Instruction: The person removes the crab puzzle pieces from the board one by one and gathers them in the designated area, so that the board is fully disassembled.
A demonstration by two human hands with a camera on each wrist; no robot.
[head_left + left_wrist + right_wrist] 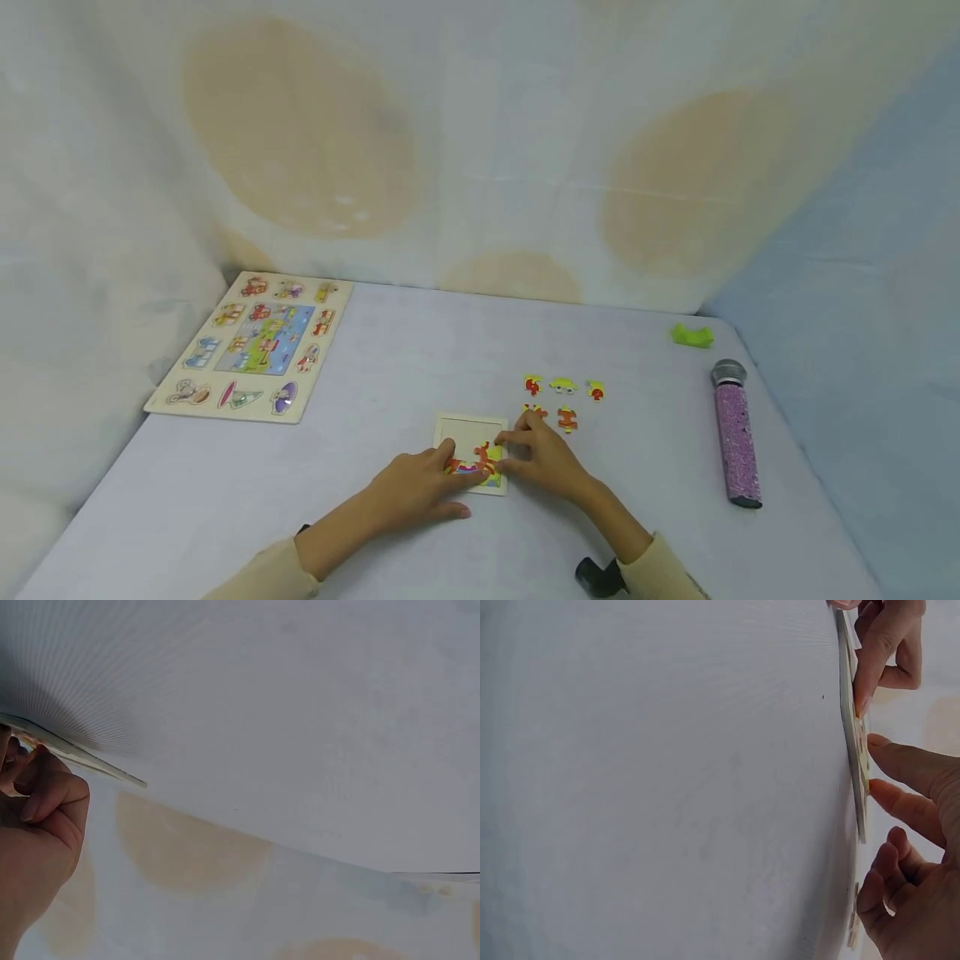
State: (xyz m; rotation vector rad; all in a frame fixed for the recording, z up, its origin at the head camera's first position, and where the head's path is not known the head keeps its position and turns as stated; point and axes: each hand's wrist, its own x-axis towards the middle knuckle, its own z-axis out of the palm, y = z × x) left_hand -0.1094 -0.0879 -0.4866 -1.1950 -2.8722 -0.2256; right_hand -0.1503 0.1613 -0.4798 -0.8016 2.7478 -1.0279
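Observation:
A small wooden puzzle tray (472,418) lies in front of me, with colourful jigsaw pieces (461,468) filling its lower part. My left hand (412,490) reaches in from the left, its index finger extended and pressing on the pieces. From the right, my right hand (551,462) pinches a yellow puzzle piece (493,452) between thumb and index finger, at the tray's right side. In the right wrist view, two fingertips of the right hand (922,780) meet the piece close over the tray (849,712). The left wrist view shows the tray (97,763) edge-on beside curled fingers.
Several loose puzzle pieces (562,386) lie to the right, beyond my right hand. A larger picture board (318,383) is at the far left. A pink glittery microphone (737,442) and a green object (692,336) sit at the right. Cloth walls (480,150) stand behind.

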